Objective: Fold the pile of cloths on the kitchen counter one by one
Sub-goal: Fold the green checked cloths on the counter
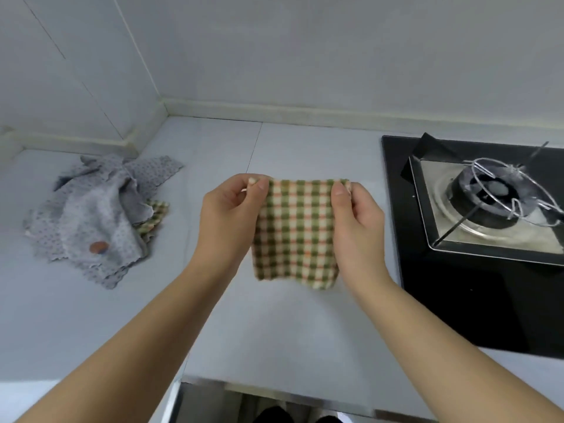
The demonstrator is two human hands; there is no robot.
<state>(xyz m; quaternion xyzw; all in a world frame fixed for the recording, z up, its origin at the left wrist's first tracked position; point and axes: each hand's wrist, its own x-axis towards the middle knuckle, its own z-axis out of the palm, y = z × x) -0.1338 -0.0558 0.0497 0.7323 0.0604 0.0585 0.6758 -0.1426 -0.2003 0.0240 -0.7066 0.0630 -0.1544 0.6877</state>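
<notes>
lying at far left on the counter (213,300), the pile of cloths (97,215) is crumpled, grey over checked. mid-counter, a checked cloth (294,230) is held up, top corners pinched by left hand (227,215) and right hand (355,218). gas hob (476,209) at right.

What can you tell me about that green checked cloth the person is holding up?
The checked cloth is a soft-looking woven fabric in green and cream squares with thin orange lines. It hangs roughly flat over the counter, its lower edge free and slightly wavy. The left hand pinches its top left corner and the right hand its top right corner. Whether it is folded double cannot be told.
</notes>
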